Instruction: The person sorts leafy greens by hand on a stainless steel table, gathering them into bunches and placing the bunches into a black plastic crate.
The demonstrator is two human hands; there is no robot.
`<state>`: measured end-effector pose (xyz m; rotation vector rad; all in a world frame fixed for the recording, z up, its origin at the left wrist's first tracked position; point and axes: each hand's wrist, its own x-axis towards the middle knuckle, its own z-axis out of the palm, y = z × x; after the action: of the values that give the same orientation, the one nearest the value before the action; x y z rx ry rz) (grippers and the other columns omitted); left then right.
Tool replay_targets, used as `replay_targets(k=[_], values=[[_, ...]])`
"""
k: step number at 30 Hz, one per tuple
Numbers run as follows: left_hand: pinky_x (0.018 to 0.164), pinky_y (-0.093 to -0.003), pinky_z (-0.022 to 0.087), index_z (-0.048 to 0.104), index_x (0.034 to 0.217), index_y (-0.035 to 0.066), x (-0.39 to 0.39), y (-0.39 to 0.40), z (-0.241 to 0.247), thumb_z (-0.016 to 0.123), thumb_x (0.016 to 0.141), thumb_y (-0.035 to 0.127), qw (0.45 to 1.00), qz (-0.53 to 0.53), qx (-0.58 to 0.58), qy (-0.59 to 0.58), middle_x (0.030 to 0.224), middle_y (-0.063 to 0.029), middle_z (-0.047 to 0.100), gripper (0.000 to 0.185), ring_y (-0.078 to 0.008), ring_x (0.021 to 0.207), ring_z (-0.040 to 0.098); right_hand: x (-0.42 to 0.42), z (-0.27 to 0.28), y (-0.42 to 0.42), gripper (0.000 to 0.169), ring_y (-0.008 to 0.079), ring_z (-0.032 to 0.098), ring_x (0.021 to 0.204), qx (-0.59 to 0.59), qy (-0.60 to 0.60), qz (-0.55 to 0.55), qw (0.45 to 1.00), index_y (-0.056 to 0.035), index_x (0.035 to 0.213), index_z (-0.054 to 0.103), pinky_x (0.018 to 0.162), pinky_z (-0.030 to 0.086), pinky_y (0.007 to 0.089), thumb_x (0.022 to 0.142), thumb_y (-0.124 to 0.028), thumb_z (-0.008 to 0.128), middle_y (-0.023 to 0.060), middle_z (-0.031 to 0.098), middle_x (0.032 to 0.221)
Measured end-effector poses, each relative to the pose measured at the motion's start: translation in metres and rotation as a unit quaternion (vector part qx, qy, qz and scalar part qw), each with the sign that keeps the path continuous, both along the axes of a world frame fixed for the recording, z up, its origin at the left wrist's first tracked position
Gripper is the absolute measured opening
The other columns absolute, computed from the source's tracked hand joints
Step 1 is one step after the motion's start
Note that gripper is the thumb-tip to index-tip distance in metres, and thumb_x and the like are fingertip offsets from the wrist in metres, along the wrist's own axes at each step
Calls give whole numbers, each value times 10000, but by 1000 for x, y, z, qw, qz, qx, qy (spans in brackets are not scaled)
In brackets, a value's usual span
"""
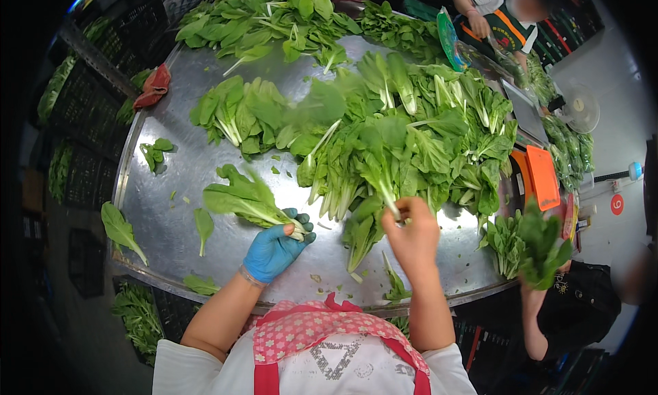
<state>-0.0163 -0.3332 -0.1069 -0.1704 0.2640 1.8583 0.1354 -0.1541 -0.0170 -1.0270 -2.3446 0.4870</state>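
My left hand (280, 246), in a blue glove with the thumb tip bare, grips a small bunch of leafy greens (241, 197) by its pale stems. The leaves point up and to the left above the metal table (169, 225). My bare right hand (414, 230) pinches the white stem of a single leafy green (380, 171) between thumb and fingers. That leaf lies over the near edge of a large pile of greens (432, 138). Just left of the right hand, a few more greens (362, 235) hang off the pile toward me.
Another heap of greens (257, 24) covers the far side. Loose leaves (121, 230) lie at the left, and a red cloth (153, 89) hangs on the left edge. An orange tray (542, 176) stands at the right. Co-workers handle greens (545, 246) at right and far right.
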Motion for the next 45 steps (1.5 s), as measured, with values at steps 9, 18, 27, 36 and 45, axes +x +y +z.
replay_targets(k=[9, 18, 27, 36, 45], values=[[899, -427, 432, 566, 925, 78, 18, 8, 4, 571, 872, 202, 995, -33, 15, 89, 941, -68, 585, 135, -254, 971, 560, 16, 19, 27, 155, 159, 618, 691, -378, 324, -35, 867, 24, 943, 552, 599, 507, 254, 844, -78, 615, 99, 614, 815], [897, -410, 427, 534, 1107, 27, 31, 6, 29, 593, 853, 209, 988, -23, -21, 153, 922, -87, 614, 317, -252, 915, 567, 19, -9, -14, 199, 179, 598, 721, -512, 482, -17, 711, -2, 1011, 488, 653, 504, 302, 870, -94, 594, 96, 586, 867], [864, -297, 433, 521, 1171, 44, 44, 5, 48, 625, 827, 90, 972, -8, -171, 163, 1068, -36, 585, 362, -146, 971, 557, 3, -13, -68, 192, 165, 559, 696, -107, 206, 217, 948, 2, 862, 593, 599, 461, 256, 733, -48, 726, 100, 582, 845], [948, -305, 383, 516, 1166, 60, 41, -17, 45, 586, 858, 74, 983, 18, -123, 136, 1093, -39, 571, 315, -158, 1042, 527, 0, -22, -75, 98, 131, 539, 739, -567, 340, 126, 740, 7, 879, 581, 693, 444, 244, 828, -58, 634, 60, 573, 852], [880, -437, 489, 485, 1199, 41, -20, -51, 41, 525, 896, 121, 974, 204, -28, 90, 1158, -134, 563, 316, -283, 1084, 539, 13, 3, -48, 174, 212, 588, 652, -302, -35, 318, 898, -17, 803, 653, 602, 475, 310, 765, -180, 699, 88, 627, 754]])
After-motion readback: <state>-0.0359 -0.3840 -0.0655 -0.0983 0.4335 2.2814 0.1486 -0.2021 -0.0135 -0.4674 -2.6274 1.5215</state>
